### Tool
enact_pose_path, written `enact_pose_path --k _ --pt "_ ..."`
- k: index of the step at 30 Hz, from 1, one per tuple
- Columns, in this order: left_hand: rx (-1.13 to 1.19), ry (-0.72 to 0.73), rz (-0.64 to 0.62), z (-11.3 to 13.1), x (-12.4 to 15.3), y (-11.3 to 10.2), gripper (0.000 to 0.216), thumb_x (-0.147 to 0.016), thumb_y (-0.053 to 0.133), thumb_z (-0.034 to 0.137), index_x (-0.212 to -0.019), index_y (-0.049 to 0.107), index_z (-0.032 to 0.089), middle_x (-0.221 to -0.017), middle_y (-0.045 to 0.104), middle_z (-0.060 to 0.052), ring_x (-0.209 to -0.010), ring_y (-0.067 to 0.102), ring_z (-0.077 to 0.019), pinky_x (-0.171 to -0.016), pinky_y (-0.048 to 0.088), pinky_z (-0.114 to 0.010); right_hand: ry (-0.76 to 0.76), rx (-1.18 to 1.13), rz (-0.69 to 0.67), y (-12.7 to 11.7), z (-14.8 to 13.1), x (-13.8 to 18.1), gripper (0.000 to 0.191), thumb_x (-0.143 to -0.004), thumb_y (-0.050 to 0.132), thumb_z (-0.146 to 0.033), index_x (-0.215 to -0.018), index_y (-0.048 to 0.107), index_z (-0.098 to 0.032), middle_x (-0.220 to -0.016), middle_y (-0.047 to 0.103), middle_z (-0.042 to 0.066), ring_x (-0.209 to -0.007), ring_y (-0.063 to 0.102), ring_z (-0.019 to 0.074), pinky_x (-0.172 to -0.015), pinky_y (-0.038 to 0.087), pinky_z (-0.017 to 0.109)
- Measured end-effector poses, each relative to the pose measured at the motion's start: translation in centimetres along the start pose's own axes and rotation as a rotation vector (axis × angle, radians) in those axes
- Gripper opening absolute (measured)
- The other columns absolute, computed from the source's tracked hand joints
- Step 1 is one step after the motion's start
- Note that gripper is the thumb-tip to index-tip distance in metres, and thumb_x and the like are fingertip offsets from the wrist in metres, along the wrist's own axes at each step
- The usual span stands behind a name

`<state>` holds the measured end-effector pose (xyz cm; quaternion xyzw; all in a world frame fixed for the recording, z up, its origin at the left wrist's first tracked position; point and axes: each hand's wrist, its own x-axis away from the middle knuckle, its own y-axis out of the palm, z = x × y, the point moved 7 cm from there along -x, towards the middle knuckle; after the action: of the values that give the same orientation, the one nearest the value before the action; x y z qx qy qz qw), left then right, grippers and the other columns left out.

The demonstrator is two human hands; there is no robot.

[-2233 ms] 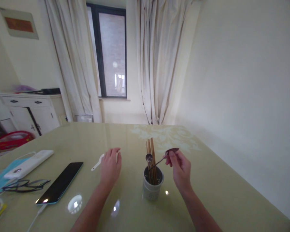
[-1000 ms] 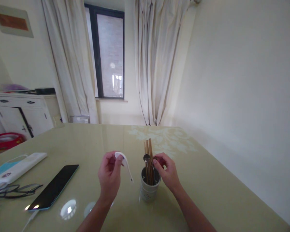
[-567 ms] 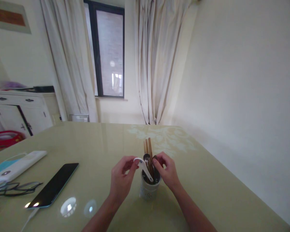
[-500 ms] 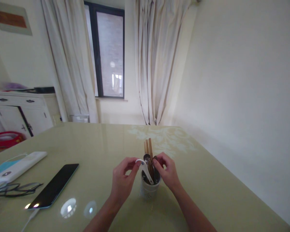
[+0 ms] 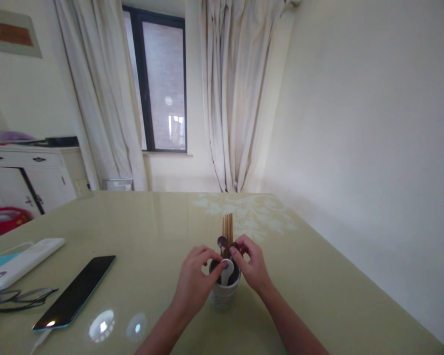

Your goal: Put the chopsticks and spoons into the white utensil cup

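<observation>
A pale patterned cup (image 5: 224, 297) stands upright on the table, holding several wooden chopsticks (image 5: 228, 228) and spoons. My left hand (image 5: 200, 276) pinches the end of a white ceramic spoon (image 5: 227, 273), whose other end is down inside the cup. At the cup's right side, my right hand (image 5: 253, 261) is closed on a dark spoon (image 5: 235, 245) that also stands in the cup. Another dark spoon (image 5: 222, 241) leans between the hands, against the chopsticks. The lower ends of the utensils are hidden by the cup.
On the left of the glossy green table (image 5: 140, 231) lie a black phone (image 5: 76, 291) with a cable, folded glasses (image 5: 20, 298) and a white power-bank-like device (image 5: 25, 261). A white wall (image 5: 355, 148) runs along the table's right side.
My left hand has lowered the white spoon into the cup; it now stands more upright with its face toward me. My right hand stays at the dark spoon. The view has shifted slightly.
</observation>
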<state>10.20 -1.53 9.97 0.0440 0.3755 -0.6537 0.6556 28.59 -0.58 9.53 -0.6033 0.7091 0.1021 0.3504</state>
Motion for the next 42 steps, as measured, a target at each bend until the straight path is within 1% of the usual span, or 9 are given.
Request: enact_pose_path --k 3,8,16,19,21,25,29,35,42 --pt "-0.001 -0.046 -0.059 -0.4 -0.1 0.4 0.018 -0.087 0.077 0.042 -0.078 0.080 0.026 -0.085 0.074 -0.006 -0.078 0.064 -0.0224 -0.071 0.050 -0.034 -0.005 -0.010 0.003 0.0 0.0 0.1 0.028 -0.097 0.066 -0.043 -0.078 0.064 -0.023 -0.070 0.062 0.000 -0.063 0.058 0.0173 -0.059 0.048 0.027" --pt "0.050 -0.101 -0.136 -1.1 0.0 0.9 0.009 -0.083 0.079 0.035 -0.084 0.081 0.027 -0.088 0.071 -0.004 -0.074 0.061 -0.0190 -0.069 0.050 -0.031 -0.017 -0.014 0.002 0.2 0.1 0.3 0.025 -0.097 0.064 -0.038 -0.079 0.062 -0.023 -0.069 0.061 0.000 -0.064 0.058 0.0176 -0.059 0.049 0.028" --pt "0.160 -0.173 -0.183 -1.8 0.5 1.4 0.019 -0.082 0.081 0.040 -0.094 0.077 0.026 -0.097 0.071 -0.004 -0.076 0.061 -0.0181 -0.066 0.050 -0.028 -0.039 -0.033 -0.012 0.6 0.3 0.7 0.026 -0.099 0.062 -0.043 -0.082 0.057 -0.024 -0.072 0.058 -0.001 -0.064 0.055 0.0177 -0.059 0.048 0.028" --pt "0.210 -0.180 -0.139 -1.9 0.4 1.2 0.026 -0.080 0.082 0.043 -0.096 0.074 0.024 -0.097 0.071 -0.003 -0.076 0.061 -0.0173 -0.065 0.050 -0.027 -0.034 -0.066 -0.008 0.4 0.7 0.8 0.030 -0.102 0.059 -0.049 -0.086 0.057 -0.024 -0.074 0.058 0.000 -0.067 0.056 0.0183 -0.061 0.048 0.029" --pt "0.264 -0.198 -0.065 -2.5 0.3 0.8 0.032 -0.083 0.079 0.052 -0.091 0.069 0.023 -0.089 0.069 -0.002 -0.073 0.060 -0.0170 -0.064 0.049 -0.027 -0.012 -0.096 0.012 0.3 1.3 0.9 0.033 -0.103 0.056 -0.054 -0.090 0.056 -0.024 -0.075 0.058 -0.001 -0.067 0.056 0.0184 -0.062 0.048 0.029" --pt "0.333 -0.242 0.089 -4.7 0.0 0.1 0.052 -0.093 0.059 0.070 -0.071 0.053 0.023 -0.064 0.047 0.005 -0.061 0.047 -0.0143 -0.058 0.040 -0.026 0.067 -0.141 0.053 0.2 3.2 1.1 0.046 -0.106 0.044 -0.066 -0.090 0.054 -0.024 -0.071 0.054 -0.003 -0.063 0.051 0.0173 -0.059 0.044 0.029" --pt "0.244 -0.292 0.195 -7.2 -0.1 -0.5 0.063 -0.091 0.050 0.080 -0.062 0.035 0.026 -0.061 0.031 0.007 -0.057 0.035 -0.0129 -0.055 0.030 -0.026 0.115 -0.105 0.090 0.2 4.7 1.3 0.058 -0.107 0.032 -0.073 -0.077 0.049 -0.025 -0.064 0.043 -0.005 -0.058 0.041 0.0162 -0.054 0.035 0.028" --pt "0.158 -0.326 0.170 -9.2 -0.1 0.0 0.071 -0.083 0.049 0.088 -0.059 0.019 0.028 -0.059 0.018 0.008 -0.056 0.023 -0.0115 -0.054 0.019 -0.027 0.137 -0.069 0.149 0.0 5.7 1.2 0.067 -0.103 0.034 -0.079 -0.063 0.039 -0.026 -0.061 0.036 -0.005 -0.056 0.034 0.0152 -0.054 0.029 0.030" --pt "0.151 -0.321 0.147 -9.8 0.3 1.6 0.073 -0.080 0.047 0.090 -0.058 0.015 0.028 -0.056 0.017 0.008 -0.054 0.019 -0.0105 -0.053 0.018 -0.028 0.168 -0.053 0.148 0.2 6.6 1.2 0.072 -0.100 0.030 -0.085 -0.058 0.035 -0.027 -0.055 0.032 -0.006 -0.052 0.031 0.0139 -0.052 0.026 0.031"
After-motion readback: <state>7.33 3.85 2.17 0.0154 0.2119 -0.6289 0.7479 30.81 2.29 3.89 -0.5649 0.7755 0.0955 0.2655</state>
